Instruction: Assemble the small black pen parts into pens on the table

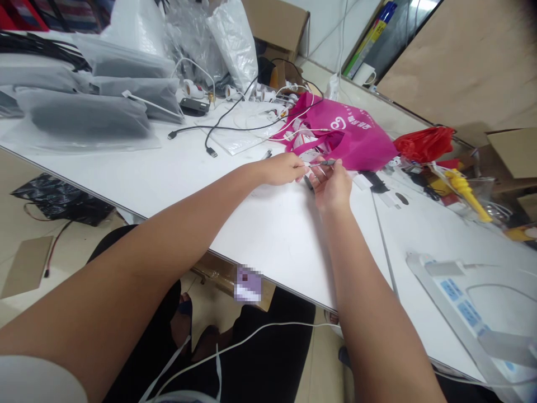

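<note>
My left hand (285, 169), right hand (333, 187): fingers pinching one slim grey item (328, 163). Pink bag (364, 140): one o'clock from right hand.

The clearest lettering before you is on the pink bag (369, 143): a rounded white logo (338, 123) that looks like "Co" or "Go", though you cannot be sure which. Next to it on the same bag you see slanted white Chinese characters (358, 124), too blurred for you to read. The long blue, yellow and green package (371, 36) carries dark print on its yellow part, which you cannot make out. At your right, the power strip (460, 300) bears blue labels (452, 289) with pale, illegible marks.
</note>
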`<state>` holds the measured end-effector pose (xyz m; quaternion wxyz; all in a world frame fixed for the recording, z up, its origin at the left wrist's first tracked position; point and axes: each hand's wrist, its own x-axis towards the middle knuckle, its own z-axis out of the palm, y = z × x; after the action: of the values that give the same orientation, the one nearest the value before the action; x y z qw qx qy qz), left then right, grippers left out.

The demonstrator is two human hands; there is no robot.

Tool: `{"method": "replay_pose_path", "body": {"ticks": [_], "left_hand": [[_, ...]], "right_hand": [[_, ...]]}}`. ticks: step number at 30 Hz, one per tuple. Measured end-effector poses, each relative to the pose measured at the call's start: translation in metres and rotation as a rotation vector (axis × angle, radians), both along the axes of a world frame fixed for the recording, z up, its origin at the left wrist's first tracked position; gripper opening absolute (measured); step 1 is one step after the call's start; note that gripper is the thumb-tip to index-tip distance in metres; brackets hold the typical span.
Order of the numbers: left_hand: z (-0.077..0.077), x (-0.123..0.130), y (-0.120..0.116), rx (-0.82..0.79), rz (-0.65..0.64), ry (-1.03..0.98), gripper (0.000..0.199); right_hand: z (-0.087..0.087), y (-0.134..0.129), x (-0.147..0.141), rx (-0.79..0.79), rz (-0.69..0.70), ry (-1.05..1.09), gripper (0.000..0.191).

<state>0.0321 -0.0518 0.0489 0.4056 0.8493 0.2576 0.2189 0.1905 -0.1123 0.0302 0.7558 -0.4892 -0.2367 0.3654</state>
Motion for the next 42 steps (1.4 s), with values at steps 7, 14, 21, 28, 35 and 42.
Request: {"method": "replay_pose_path", "body": {"ticks": [7, 14, 21, 28, 35, 42], "left_hand": [[0.0, 0.0, 0.0, 0.002, 0.009, 0.006, 0.03], [0.002, 0.001, -0.003, -0.008, 0.023, 0.03, 0.029], [0.002, 0.0, -0.002, -0.008, 0.03, 0.026, 0.029], [0.005, -0.001, -0.004, 0.0, 0.03, 0.04, 0.029], [0.002, 0.001, 0.0, 0.017, 0.015, 0.018, 0.028], [-0.004, 0.003, 0.005, 0.016, 0.008, 0.016, 0.025]], "right_hand": [[-0.006, 0.005, 0.006, 0.003, 0.01, 0.016, 0.027], [-0.004, 0.003, 0.002, 0.014, 0.003, 0.025, 0.028], [-0.006, 0.004, 0.002, 0.024, -0.007, -0.064, 0.027], [-0.006, 0.003, 0.001, 0.036, -0.033, -0.141, 0.027], [-0.004, 0.003, -0.004, 0.06, -0.043, -0.268, 0.027], [-0.005, 0.0, -0.01, 0.068, 0.018, -0.314, 0.024]]}}
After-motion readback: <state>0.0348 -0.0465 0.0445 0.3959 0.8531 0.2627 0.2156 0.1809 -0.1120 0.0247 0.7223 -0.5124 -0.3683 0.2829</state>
